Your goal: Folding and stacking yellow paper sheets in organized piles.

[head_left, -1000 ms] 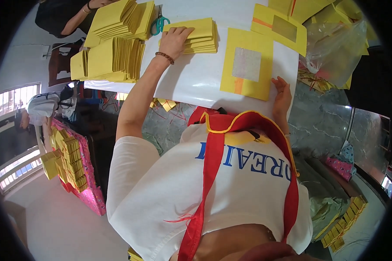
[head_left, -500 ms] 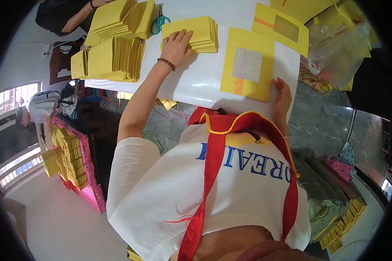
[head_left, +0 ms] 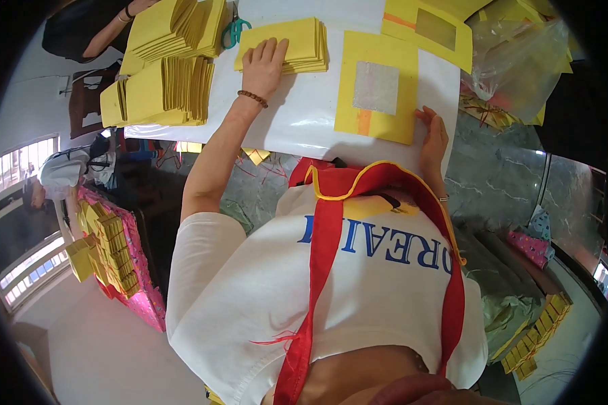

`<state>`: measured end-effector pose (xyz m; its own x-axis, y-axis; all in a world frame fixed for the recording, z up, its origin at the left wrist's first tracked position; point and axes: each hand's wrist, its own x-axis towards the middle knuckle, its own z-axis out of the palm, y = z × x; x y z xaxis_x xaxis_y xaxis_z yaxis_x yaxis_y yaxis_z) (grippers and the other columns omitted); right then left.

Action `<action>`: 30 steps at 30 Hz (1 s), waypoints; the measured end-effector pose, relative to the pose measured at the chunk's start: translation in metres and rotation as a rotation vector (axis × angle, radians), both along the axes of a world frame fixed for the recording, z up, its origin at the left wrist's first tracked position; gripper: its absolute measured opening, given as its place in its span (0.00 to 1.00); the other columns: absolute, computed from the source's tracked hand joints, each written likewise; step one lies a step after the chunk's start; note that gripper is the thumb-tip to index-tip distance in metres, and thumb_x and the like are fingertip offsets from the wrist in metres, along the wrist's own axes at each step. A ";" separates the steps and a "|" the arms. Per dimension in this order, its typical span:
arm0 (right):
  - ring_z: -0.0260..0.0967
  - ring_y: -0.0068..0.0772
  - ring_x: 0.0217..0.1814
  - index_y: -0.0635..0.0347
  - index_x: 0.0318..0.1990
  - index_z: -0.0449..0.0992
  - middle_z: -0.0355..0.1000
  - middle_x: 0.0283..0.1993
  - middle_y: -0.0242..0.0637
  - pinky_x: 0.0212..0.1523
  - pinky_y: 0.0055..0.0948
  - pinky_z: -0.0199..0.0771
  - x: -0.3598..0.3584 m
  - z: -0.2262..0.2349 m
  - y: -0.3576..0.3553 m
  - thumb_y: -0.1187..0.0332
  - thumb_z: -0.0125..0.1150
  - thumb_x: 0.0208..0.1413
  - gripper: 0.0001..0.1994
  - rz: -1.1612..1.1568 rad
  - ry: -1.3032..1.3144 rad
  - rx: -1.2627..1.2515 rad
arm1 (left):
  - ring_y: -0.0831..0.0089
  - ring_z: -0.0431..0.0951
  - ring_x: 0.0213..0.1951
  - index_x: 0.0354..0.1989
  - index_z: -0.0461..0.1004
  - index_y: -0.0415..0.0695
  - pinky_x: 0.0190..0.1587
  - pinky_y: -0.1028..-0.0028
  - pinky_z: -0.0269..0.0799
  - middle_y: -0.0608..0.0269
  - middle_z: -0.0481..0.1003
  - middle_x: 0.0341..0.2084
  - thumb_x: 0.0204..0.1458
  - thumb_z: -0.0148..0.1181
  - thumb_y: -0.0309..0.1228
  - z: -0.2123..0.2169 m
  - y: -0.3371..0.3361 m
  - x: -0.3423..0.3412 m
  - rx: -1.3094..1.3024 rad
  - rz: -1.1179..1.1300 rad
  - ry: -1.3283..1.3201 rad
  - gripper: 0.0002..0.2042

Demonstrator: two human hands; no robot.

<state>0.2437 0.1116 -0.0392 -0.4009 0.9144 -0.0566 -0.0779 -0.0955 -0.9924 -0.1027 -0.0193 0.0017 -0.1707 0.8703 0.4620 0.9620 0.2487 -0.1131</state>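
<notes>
My left hand (head_left: 263, 66) lies on the front left part of a small stack of folded yellow paper (head_left: 305, 42), its fingers stretched over the top piece. A beaded bracelet circles that wrist. Flat on the white table, to the right of the stack, is a yellow paper sheet (head_left: 346, 101) with a silvery-grey square (head_left: 376, 88) and an orange strip (head_left: 363, 123) below it. Beside the sheet's right edge is my right hand (head_left: 434, 138), fingers loosely bent and apart, with nothing visible in it. Whether it touches the sheet, I cannot tell.
Large piles of folded yellow paper (head_left: 165, 91) stand at the table's left, near teal-handled scissors (head_left: 234, 32). Another person's arm (head_left: 108, 32) reaches in there. More yellow sheets (head_left: 463, 48) and a clear plastic bag (head_left: 520, 64) lie at the far right. Yellow bundles (head_left: 111, 246) sit on a pink cloth.
The view has shifted slightly, so the table appears a little higher and further left. My left hand stays on the stack and my right hand beside the sheet.
</notes>
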 end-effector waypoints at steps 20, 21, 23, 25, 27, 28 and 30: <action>0.65 0.27 0.51 0.66 0.50 0.69 0.72 0.44 0.40 0.57 0.26 0.57 0.001 -0.005 0.001 0.62 0.37 0.65 0.18 0.028 -0.024 0.042 | 0.58 0.60 0.57 0.58 0.58 0.51 0.56 0.55 0.53 0.56 0.62 0.54 0.45 0.53 0.29 -0.017 -0.007 -0.005 -0.114 0.033 -0.085 0.27; 0.65 0.26 0.50 0.66 0.49 0.70 0.73 0.43 0.39 0.56 0.26 0.58 0.001 -0.004 0.001 0.63 0.40 0.64 0.17 0.019 -0.028 0.043 | 0.58 0.60 0.57 0.58 0.58 0.51 0.56 0.55 0.53 0.56 0.62 0.54 0.45 0.53 0.29 -0.013 -0.007 -0.005 -0.115 0.026 -0.089 0.27; 0.65 0.26 0.49 0.66 0.48 0.71 0.73 0.42 0.37 0.56 0.26 0.58 0.001 0.001 0.000 0.63 0.43 0.63 0.16 0.013 -0.034 0.048 | 0.56 0.59 0.57 0.59 0.57 0.53 0.57 0.54 0.51 0.56 0.60 0.56 0.41 0.58 0.31 0.006 -0.004 -0.004 -0.158 0.022 -0.129 0.32; 0.65 0.24 0.49 0.64 0.48 0.70 0.73 0.43 0.37 0.55 0.24 0.59 0.000 0.007 -0.002 0.66 0.47 0.61 0.14 0.038 -0.031 0.008 | 0.56 0.58 0.58 0.60 0.56 0.54 0.57 0.53 0.50 0.57 0.60 0.56 0.37 0.60 0.32 0.013 -0.005 -0.003 -0.164 0.030 -0.131 0.36; 0.66 0.24 0.49 0.64 0.49 0.70 0.73 0.43 0.36 0.55 0.23 0.60 0.002 0.002 -0.001 0.67 0.48 0.61 0.13 0.056 -0.007 0.006 | 0.55 0.57 0.58 0.60 0.55 0.56 0.58 0.51 0.49 0.57 0.59 0.56 0.37 0.60 0.32 0.021 -0.004 0.001 -0.158 0.043 -0.086 0.36; 0.66 0.24 0.49 0.64 0.49 0.70 0.72 0.44 0.36 0.54 0.23 0.60 0.003 0.001 -0.001 0.68 0.49 0.60 0.13 0.063 0.015 0.000 | 0.55 0.57 0.58 0.60 0.55 0.56 0.58 0.51 0.49 0.57 0.59 0.56 0.37 0.60 0.32 0.028 -0.002 0.007 -0.161 0.036 -0.090 0.36; 0.66 0.24 0.49 0.64 0.49 0.70 0.72 0.44 0.36 0.54 0.22 0.61 0.003 0.002 0.000 0.69 0.50 0.60 0.13 0.069 -0.003 0.010 | 0.55 0.60 0.56 0.58 0.59 0.52 0.55 0.52 0.53 0.56 0.62 0.55 0.38 0.59 0.31 0.040 -0.004 0.023 -0.015 0.023 0.006 0.32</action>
